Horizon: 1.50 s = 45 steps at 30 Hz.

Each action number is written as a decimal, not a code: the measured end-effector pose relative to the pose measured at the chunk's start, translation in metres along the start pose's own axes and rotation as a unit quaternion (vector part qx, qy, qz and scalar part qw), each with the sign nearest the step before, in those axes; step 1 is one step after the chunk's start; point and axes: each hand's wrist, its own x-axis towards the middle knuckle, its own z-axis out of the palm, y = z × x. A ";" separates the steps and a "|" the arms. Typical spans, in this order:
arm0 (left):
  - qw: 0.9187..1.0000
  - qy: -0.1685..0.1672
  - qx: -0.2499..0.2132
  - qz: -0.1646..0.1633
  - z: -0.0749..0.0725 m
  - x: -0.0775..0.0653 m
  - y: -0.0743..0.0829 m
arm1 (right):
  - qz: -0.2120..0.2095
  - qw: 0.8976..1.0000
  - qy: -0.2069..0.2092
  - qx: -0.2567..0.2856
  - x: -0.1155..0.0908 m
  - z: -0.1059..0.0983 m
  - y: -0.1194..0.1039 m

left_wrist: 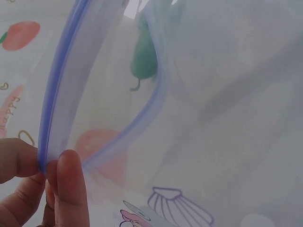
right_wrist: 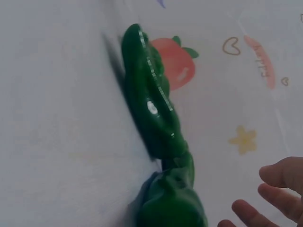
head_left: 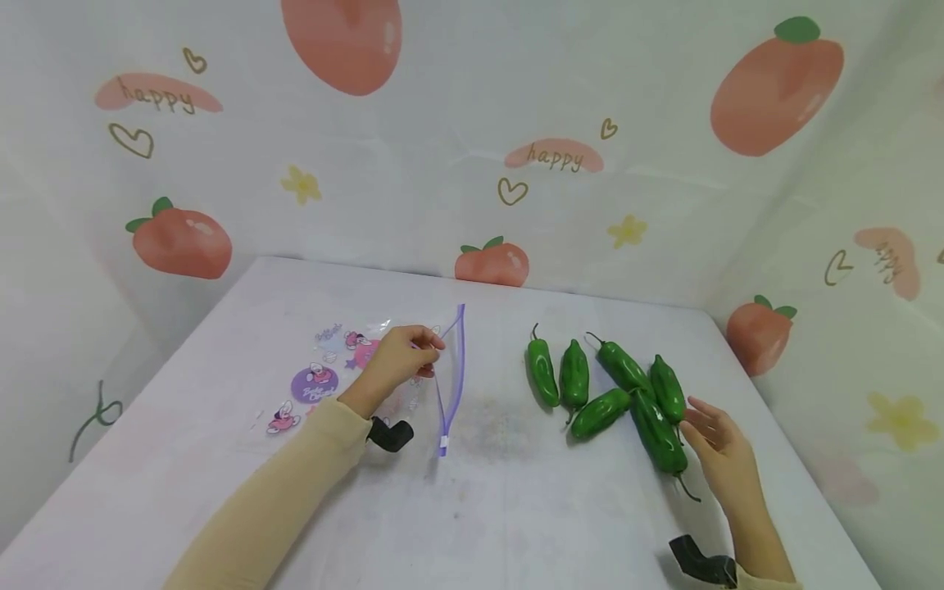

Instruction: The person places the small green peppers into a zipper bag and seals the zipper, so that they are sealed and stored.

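Observation:
My left hand [head_left: 398,356] pinches one edge of a clear zip bag [head_left: 315,383] printed with purple and pink cartoons. The bag's purple zip strip [left_wrist: 52,90] curves away from the other edge, so its mouth gapes. Seen through the film is a blurred green pepper [left_wrist: 144,59]. Several glossy green peppers [head_left: 655,430] lie in a loose group to the right of the bag. Beside the rightmost ones, my right hand [head_left: 726,459] has its fingers spread and loosely bent, holding nothing. Those fingers [right_wrist: 279,172] stand apart from the peppers in the right wrist view.
Everything lies on a white table [head_left: 516,508] with a faint grey smudge between bag and peppers. A white cloth backdrop [head_left: 428,164] with peach prints rises behind and at the sides. Black straps or mounts [head_left: 389,434] sit at both wrists.

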 end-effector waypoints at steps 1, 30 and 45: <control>1.000 -0.001 -0.002 -0.001 0.000 0.000 0.000 | 0.009 1.000 -0.009 -0.009 -0.002 0.000 0.002; 1.000 0.000 -0.007 0.004 0.002 -0.003 0.002 | 0.116 0.986 -0.114 -0.037 -0.011 0.007 0.007; 1.000 0.000 -0.005 0.006 0.000 -0.004 0.005 | 0.140 0.982 -0.115 -0.049 -0.007 0.013 0.008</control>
